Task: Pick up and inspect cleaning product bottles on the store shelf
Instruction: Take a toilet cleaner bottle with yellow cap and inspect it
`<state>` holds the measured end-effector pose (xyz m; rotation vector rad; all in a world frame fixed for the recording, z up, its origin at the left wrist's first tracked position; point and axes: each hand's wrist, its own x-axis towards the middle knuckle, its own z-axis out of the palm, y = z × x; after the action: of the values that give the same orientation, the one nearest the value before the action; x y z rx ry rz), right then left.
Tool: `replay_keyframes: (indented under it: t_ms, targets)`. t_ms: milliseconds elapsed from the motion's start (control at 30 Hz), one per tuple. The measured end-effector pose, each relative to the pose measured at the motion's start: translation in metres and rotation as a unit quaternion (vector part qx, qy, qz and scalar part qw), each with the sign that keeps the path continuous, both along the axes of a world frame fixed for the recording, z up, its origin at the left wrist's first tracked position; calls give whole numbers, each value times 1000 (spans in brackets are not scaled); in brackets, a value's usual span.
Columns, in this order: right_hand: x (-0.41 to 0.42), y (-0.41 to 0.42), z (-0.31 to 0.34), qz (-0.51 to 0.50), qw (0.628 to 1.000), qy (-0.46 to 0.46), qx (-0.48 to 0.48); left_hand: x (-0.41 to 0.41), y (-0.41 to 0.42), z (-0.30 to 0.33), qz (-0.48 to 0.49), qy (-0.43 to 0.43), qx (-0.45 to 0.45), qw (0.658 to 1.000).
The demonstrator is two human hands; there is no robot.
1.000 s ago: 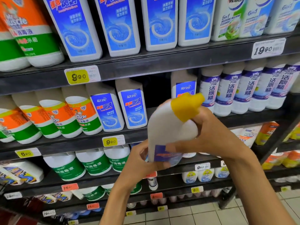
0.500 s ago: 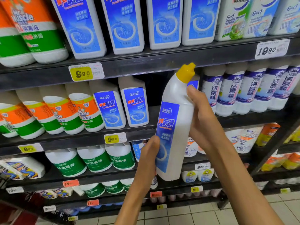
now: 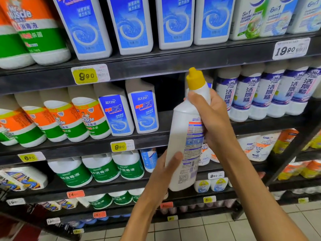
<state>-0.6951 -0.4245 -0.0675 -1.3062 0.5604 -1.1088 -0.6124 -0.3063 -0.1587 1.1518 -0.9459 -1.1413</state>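
Head view. Item in hand: one white bottle [image 3: 184, 146] with a yellow cap [image 3: 195, 79], held upright and slightly tilted in front of the middle shelf [image 3: 139, 140], clear of it, its fine-print back label turned toward the camera. Right hand [image 3: 213, 122] clamped round the shoulder and upper body just below the cap; left hand [image 3: 165, 173] closed on the lower body near the base, thumb across the front. Step judged in hand: inspection, reading the rear label. The next move would likely be to set the bottle into the dark gap behind it on the middle shelf, which calls for keeping it upright and steering the cap under the shelf edge above. Count, middle shelf: two blue-label bottles [image 3: 130, 112] of matching kind standing left of the gap; four orange-and-green bottles [image 3: 83, 119] further left, a fifth partly cut off; five purple-label bottles [image 3: 260, 94] to the right. Top shelf: four large blue-label bottles [image 3: 132, 23]. Yellow price tags [image 3: 85, 75] reading 9.90: two.
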Motion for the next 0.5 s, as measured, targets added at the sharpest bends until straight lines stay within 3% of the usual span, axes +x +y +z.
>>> replay_keyframes:
  t_ms: [133, 233, 300, 367, 500]
  targets:
    - [-5, -5, 7, 94, 995, -15, 30, 2, 3, 0, -35, 125, -2, 992]
    - [-5, -7, 9, 264, 941, -142, 158, 1, 4, -3, -65, 192, 11, 979]
    - [-2, -8, 3, 295, 926, -161, 171, -1, 3, -8, -72, 209, 22, 975]
    - [-2, -9, -1, 282, 936, -149, 148, 2, 2, -6, -40, 168, 15, 985]
    - [-3, -11, 2, 120, 989, -63, 57, 12, -9, -4, 85, -87, 6, 993]
